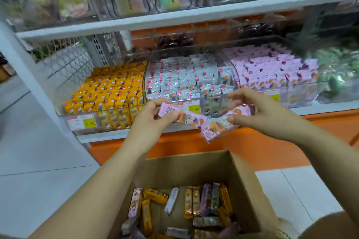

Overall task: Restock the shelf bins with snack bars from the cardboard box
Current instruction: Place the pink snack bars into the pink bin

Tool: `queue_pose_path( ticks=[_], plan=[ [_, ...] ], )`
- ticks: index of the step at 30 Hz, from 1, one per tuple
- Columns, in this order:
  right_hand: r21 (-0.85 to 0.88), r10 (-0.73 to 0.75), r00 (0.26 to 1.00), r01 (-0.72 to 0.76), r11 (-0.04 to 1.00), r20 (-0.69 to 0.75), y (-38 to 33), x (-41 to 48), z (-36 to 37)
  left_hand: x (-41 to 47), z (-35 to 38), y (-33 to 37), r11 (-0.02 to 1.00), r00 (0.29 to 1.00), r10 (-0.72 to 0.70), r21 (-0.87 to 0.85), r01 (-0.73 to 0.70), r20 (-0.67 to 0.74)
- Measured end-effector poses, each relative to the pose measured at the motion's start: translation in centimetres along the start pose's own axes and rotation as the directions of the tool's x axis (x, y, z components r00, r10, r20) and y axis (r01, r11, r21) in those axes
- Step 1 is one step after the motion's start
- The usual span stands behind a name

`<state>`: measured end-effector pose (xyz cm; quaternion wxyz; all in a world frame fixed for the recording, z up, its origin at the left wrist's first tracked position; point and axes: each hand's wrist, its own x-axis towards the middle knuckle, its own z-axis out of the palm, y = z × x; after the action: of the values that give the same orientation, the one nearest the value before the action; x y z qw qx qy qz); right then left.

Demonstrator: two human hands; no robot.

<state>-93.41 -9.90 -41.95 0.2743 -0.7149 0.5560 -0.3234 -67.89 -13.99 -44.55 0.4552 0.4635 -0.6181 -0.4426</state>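
L hand (155, 115) & R hand (258, 111), fingers curled, each pinch pink bars (183, 117) held up, prob. to line up for far-right pink bin (275, 83).

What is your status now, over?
Left hand grips one pink bar. Right hand grips second pink bar. Both above box, short of pink bin. Nothing in the way.

Shop, shelf bins (147, 91) w/ snack bars, price tags (82, 121)
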Motion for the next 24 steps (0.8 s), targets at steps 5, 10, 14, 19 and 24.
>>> queue_pose_path(
  ticks=[5,10,14,19,24],
  plan=[
    [0.194,0.151,0.971,-0.115,0.974,-0.183,0.6,-2.2,-2.8,1.5,5.0,3.0,0.966,0.998,-0.034,-0.258,0.018,-0.058],
    [0.46,0.257,0.914,-0.091,0.883,-0.313,2.6,-2.3,-4.8,2.6,10.9,4.3,0.998,0.988,0.027,-0.06,-0.018,0.151],
    [0.46,0.173,0.831,0.11,0.881,-0.529,3.4,-1.4,-7.4,4.8,13.8,7.0,0.921,0.923,0.181,0.27,-0.28,0.34],
    [0.195,0.044,0.729,0.124,0.973,-0.683,4.5,1.0,-8.9,8.5,17.3,9.8,0.752,0.865,0.266,0.469,-0.463,0.426],
    [0.097,0.029,0.771,0.042,0.994,-0.636,6.7,3.2,-9.1,11.5,19.0,9.1,0.504,0.827,0.275,0.659,-0.559,0.491]
  ],
)
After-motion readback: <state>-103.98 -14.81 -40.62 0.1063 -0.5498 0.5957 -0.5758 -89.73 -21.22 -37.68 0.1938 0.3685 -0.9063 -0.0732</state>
